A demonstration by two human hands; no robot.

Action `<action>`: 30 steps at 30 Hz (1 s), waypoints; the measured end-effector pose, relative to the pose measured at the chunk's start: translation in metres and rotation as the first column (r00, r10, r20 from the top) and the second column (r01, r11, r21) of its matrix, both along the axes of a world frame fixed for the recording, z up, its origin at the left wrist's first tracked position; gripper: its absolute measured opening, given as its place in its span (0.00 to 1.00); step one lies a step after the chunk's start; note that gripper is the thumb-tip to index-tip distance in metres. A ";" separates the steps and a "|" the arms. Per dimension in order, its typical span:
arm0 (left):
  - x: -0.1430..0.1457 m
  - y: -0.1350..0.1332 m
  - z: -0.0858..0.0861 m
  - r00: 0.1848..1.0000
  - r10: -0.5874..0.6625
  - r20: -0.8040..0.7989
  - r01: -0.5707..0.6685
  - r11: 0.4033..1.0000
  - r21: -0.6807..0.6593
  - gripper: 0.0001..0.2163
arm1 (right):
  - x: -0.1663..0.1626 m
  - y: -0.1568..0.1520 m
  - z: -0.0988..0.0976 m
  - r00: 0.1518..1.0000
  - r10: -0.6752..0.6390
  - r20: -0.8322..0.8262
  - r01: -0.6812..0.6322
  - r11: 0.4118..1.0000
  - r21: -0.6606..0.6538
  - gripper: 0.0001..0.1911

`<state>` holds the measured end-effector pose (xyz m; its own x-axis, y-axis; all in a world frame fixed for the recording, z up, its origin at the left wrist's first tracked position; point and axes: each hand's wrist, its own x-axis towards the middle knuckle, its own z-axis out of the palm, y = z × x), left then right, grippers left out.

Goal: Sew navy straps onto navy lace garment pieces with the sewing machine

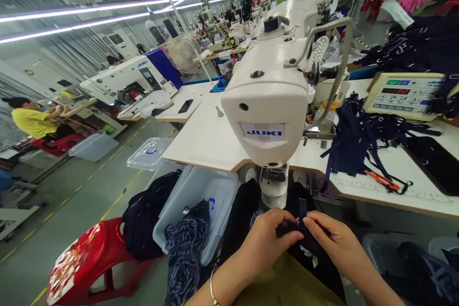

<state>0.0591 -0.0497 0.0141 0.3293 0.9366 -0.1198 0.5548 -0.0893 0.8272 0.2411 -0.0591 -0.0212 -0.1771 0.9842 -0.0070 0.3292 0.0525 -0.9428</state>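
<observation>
A dark navy fabric strap is pinched between my two hands, low in front of the sewing machine. My left hand is closed on the strap from the left, thumb and fingers pressed together. From the right, my right hand is closed on it too, its fingertips close to the left ones. A short end of the strap stands up between them. The exact fold under my fingers is hidden. Just beyond my hands is the machine's sewing head end, with nothing of the strap in it.
Cut navy straps, orange-handled thread snips, a phone and a control panel lie on the right tabletop. At left stand a plastic bin with navy straps and a red stool. A person in yellow sits farther left.
</observation>
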 end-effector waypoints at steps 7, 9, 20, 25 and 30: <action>-0.001 0.000 0.000 0.998 -0.046 0.039 0.048 0.998 -0.049 0.03 | -0.001 0.009 0.000 0.985 0.111 -0.132 -0.119 0.991 -0.054 0.17; 0.000 0.000 0.000 0.998 -0.054 -0.012 0.054 0.998 -0.036 0.03 | -0.002 0.007 0.001 0.981 0.086 -0.172 -0.101 0.991 -0.084 0.16; -0.013 0.007 0.004 0.882 -0.279 -0.379 0.418 0.836 0.357 0.06 | -0.006 -0.009 -0.009 0.977 -0.019 -0.215 0.026 0.999 0.029 0.05; -0.019 0.011 0.008 0.842 -0.217 -0.493 0.485 0.705 0.517 0.11 | -0.023 -0.009 -0.005 0.928 -0.265 -0.262 0.249 0.964 -0.093 0.04; -0.023 0.015 0.011 0.861 -0.212 -0.462 0.471 0.672 0.572 0.11 | -0.030 -0.012 -0.006 0.911 -0.367 -0.191 0.331 0.923 -0.194 0.10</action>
<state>0.0358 -0.0351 0.0249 0.7025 0.6443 0.3023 0.5922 -0.7648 0.2539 0.2111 -0.0708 -0.0270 0.1630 0.9730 -0.1635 0.0844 -0.1789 -0.9802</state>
